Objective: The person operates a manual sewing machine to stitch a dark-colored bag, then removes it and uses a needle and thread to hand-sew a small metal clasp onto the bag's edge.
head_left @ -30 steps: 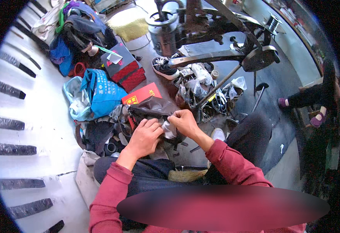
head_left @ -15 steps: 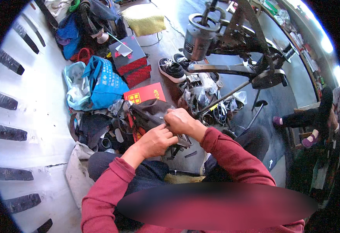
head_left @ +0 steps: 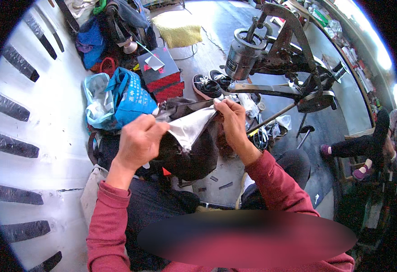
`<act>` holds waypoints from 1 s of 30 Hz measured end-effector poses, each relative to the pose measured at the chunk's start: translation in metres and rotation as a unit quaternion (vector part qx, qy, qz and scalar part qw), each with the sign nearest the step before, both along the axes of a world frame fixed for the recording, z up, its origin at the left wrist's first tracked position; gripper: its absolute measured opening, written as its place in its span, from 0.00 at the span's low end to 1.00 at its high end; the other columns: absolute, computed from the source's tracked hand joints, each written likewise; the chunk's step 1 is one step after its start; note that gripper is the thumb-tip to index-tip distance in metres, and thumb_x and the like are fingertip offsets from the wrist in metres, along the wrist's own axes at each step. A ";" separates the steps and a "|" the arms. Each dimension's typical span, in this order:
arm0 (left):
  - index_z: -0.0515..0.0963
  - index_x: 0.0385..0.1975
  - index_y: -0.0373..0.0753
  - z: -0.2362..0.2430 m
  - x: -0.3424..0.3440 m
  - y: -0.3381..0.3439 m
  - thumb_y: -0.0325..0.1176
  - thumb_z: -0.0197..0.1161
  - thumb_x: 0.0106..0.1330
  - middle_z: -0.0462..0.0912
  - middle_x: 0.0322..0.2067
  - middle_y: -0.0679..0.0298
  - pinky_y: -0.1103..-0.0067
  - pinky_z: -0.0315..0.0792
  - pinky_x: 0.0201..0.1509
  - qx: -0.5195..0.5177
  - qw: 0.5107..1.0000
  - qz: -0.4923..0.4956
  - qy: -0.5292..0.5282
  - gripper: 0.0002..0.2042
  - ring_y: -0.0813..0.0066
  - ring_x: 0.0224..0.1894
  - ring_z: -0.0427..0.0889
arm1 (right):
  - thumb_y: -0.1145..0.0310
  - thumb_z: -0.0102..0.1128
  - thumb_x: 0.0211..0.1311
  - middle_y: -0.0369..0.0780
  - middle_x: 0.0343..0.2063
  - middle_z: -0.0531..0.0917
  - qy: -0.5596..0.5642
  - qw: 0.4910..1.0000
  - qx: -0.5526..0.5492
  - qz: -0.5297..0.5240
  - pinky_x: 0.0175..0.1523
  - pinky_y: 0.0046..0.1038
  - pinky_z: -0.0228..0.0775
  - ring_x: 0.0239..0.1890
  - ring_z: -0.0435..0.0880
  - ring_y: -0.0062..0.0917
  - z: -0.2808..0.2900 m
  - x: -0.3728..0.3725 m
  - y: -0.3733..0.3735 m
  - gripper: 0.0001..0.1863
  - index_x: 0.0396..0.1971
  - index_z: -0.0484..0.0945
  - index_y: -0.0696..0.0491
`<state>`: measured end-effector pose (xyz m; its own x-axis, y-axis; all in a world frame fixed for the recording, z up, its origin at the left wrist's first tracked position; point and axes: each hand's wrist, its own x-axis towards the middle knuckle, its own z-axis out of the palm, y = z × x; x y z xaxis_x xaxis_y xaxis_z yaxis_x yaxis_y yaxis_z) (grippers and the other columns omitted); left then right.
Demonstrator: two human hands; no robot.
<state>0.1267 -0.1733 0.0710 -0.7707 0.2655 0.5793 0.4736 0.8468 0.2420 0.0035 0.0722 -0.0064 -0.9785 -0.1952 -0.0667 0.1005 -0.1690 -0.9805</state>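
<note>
a blue bag (head_left: 136,100) sits beside red-sided boxes (head_left: 164,85); dark sneakers (head_left: 204,85) stand near a black machine (head_left: 282,60).

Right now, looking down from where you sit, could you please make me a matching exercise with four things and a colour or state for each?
Column one:
1. pale cloth
2. tote bag
3. seat cover
4. shoes

Column two:
A. yellow
B. held between the left hand and the right hand
C. black with white laces
D. blue

Pairs: 1-B; 2-D; 3-A; 4-C
</note>
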 end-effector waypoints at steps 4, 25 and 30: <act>0.83 0.35 0.43 -0.003 0.013 -0.004 0.23 0.65 0.59 0.79 0.29 0.60 0.66 0.76 0.34 -0.010 0.999 0.031 -0.025 0.07 0.58 0.32 0.81 | 0.62 0.66 0.70 0.28 0.22 0.76 0.093 0.995 0.022 0.025 0.33 0.21 0.61 0.28 0.70 0.12 0.000 0.013 -0.002 0.17 0.24 0.80 0.59; 0.80 0.45 0.46 -0.091 0.049 0.050 0.29 0.72 0.54 0.81 0.43 0.59 0.63 0.77 0.49 0.001 0.933 0.021 -0.360 0.17 0.54 0.50 0.82 | 0.81 0.53 0.72 0.37 0.35 0.84 -0.088 0.962 0.059 0.252 0.35 0.23 0.77 0.31 0.80 0.17 -0.041 0.090 0.041 0.09 0.48 0.77 0.58; 0.83 0.46 0.50 -0.103 0.052 0.072 0.26 0.75 0.51 0.78 0.39 0.60 0.64 0.78 0.47 -0.080 0.938 -0.007 -0.337 0.20 0.57 0.48 0.81 | 0.79 0.57 0.71 0.39 0.36 0.87 -0.119 0.958 0.054 0.254 0.36 0.22 0.77 0.32 0.81 0.17 -0.046 0.096 0.053 0.11 0.51 0.77 0.59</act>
<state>0.1791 -0.1016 -0.0325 -0.9437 0.3196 -0.0855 0.2697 0.8929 0.3606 0.0997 0.1249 -0.0527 -0.7137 -0.6218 -0.3226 0.3656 0.0622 -0.9287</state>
